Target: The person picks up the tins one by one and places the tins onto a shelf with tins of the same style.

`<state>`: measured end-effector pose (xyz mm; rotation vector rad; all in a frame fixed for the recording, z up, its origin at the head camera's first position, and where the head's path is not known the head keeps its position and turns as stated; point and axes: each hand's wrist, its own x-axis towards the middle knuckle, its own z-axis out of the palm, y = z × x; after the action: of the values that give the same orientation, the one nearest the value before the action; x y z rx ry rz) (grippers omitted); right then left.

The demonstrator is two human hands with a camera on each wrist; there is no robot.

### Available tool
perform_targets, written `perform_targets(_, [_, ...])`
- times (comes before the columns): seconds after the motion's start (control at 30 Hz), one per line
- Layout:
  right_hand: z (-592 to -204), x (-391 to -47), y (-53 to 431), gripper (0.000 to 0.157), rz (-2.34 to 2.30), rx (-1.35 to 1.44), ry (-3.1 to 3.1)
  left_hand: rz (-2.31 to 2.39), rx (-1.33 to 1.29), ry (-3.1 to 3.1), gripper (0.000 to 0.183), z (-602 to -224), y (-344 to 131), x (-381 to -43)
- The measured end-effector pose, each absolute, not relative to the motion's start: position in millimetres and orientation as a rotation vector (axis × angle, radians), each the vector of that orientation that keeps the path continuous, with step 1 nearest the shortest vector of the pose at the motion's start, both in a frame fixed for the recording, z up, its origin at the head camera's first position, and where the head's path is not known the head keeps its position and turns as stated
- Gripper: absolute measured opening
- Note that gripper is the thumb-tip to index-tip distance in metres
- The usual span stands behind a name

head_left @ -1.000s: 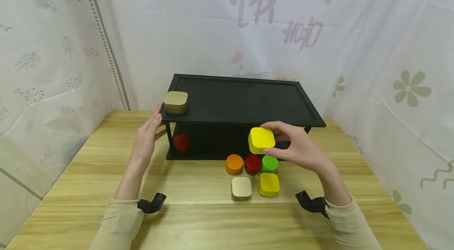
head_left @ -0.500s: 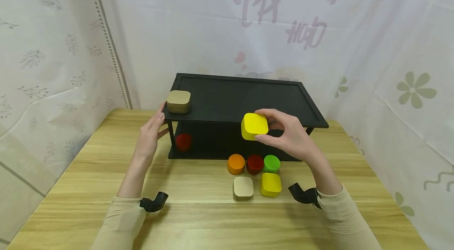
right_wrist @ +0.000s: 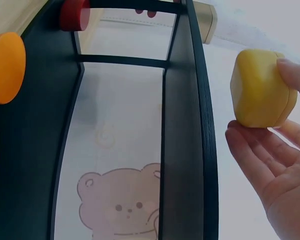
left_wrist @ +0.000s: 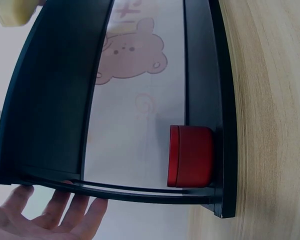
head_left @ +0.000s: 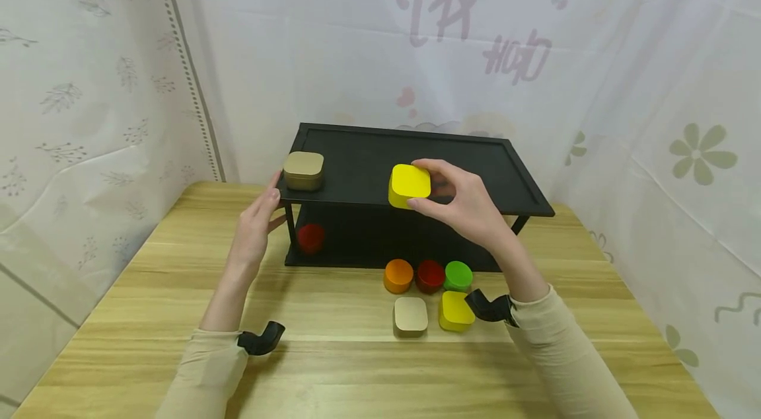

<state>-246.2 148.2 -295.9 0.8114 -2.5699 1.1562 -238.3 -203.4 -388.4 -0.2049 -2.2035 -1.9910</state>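
Note:
My right hand [head_left: 460,197] pinches a yellow square tin [head_left: 410,186] with rounded corners between thumb and fingers. It is held up over the front edge of the black two-tier shelf [head_left: 368,168]; in the right wrist view the yellow tin [right_wrist: 260,90] is apart from the shelf's upper board. My left hand [head_left: 252,230] holds the shelf's left end at the front corner, thumb at the upper board's edge and fingers along the side rail [left_wrist: 140,196]. A gold square tin [head_left: 304,172] sits on the top board near that hand. A red round tin [left_wrist: 192,156] stands on the lower board's left end.
Before the shelf stand an orange round tin [head_left: 398,275], a dark red one [head_left: 430,276] and a green one [head_left: 458,276]. Nearer on the wooden table [head_left: 333,373] are a beige square tin [head_left: 410,316] and another yellow square tin [head_left: 456,311]. A patterned curtain [head_left: 357,42] hangs behind.
My right hand has carried the yellow tin up and to the left, from in front of the shelf to upper-board height. My left hand keeps its place on the shelf.

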Motion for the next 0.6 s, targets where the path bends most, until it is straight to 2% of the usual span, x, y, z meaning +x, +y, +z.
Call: perform_targets(0.6, [-296, -274, 120, 0.063, 1.132, 0.816, -2.626, -1.979, -0.201, -2.213, 0.054, -390, -204, -238])
